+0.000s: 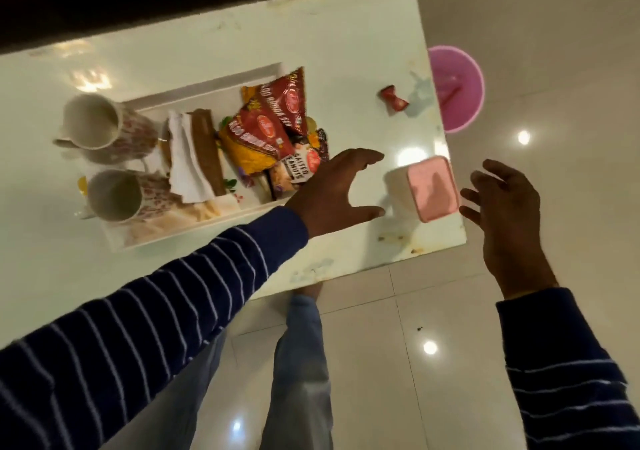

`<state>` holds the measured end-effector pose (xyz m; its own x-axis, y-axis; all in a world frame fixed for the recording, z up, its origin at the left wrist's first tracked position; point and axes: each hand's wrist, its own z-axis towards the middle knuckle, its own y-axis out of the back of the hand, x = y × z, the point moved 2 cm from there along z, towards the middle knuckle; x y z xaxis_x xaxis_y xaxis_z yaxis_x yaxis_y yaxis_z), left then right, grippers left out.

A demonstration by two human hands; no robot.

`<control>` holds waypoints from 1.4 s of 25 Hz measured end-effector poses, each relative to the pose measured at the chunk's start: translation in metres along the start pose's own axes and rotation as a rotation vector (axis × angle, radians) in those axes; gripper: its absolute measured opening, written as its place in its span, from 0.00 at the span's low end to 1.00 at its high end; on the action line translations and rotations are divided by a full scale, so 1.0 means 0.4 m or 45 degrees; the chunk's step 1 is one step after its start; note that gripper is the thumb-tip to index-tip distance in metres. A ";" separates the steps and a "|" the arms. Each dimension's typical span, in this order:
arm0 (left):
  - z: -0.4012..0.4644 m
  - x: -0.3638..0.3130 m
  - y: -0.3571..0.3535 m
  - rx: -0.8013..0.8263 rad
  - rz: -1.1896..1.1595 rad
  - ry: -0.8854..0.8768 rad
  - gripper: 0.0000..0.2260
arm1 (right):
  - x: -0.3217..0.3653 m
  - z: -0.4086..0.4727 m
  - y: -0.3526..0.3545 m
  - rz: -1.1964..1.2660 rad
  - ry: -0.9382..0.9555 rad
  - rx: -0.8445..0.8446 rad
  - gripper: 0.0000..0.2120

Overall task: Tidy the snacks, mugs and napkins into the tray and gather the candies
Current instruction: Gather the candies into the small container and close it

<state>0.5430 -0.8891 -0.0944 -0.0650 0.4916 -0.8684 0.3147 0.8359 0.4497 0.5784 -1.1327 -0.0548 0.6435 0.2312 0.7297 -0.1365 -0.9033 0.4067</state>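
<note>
At the far left two patterned mugs (104, 127) (119, 195) lie on their sides at the left end of the white tray (207, 85), mouths towards the camera; they seem to be laid there simply to get them off the table (346, 33). Just right of them white napkins (187, 158) are draped in the tray with a brown wrapped bar (207, 151) resting across them, and its weight probably keeps the paper from shifting. Next come the snack packets (270, 127), red and yellow bags piled against the tray's right end with a salted-peanuts packet (294, 172) at the near corner, stacked because that end has little bare floor left. So the snacks, mugs and napkins look already gathered.

The left hand (332, 189) reaches over the tray's near right corner, fingers spread and thumb apart, holding nothing, opened towards the small white container with a pink lid (426, 189) standing near the table's right edge. That box is likely meant for the candies. Beyond it one red-wrapped candy (394, 99) lies alone on the bare table, well apart from the tray. The right hand (502, 207) hovers just off the table edge, fingers loosely spread and empty, placed to meet the container from the other side. A pink bin (457, 89) sits on the floor beyond the table
</note>
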 end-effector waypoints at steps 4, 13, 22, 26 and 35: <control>0.080 -0.010 -0.106 0.213 0.089 0.048 0.42 | -0.084 -0.002 0.041 -0.474 0.283 -0.040 0.25; 0.182 0.026 -0.187 0.221 0.200 0.113 0.45 | -0.177 0.040 -0.065 -1.025 0.501 -0.019 0.48; 0.184 0.045 -0.211 0.164 0.123 0.156 0.44 | -0.191 0.069 -0.081 -0.941 0.516 0.078 0.47; 0.168 0.033 -0.164 0.259 0.092 0.113 0.47 | -0.145 0.016 -0.047 -0.782 0.592 0.176 0.43; 0.015 -0.015 -0.047 0.301 -0.140 0.086 0.41 | -0.044 -0.160 -0.028 -0.761 0.953 0.433 0.42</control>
<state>0.5430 -0.9091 -0.0990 -0.1714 0.4224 -0.8900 0.5141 0.8090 0.2849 0.5204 -1.1034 -0.0370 -0.1166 0.7399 0.6625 0.3499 -0.5937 0.7246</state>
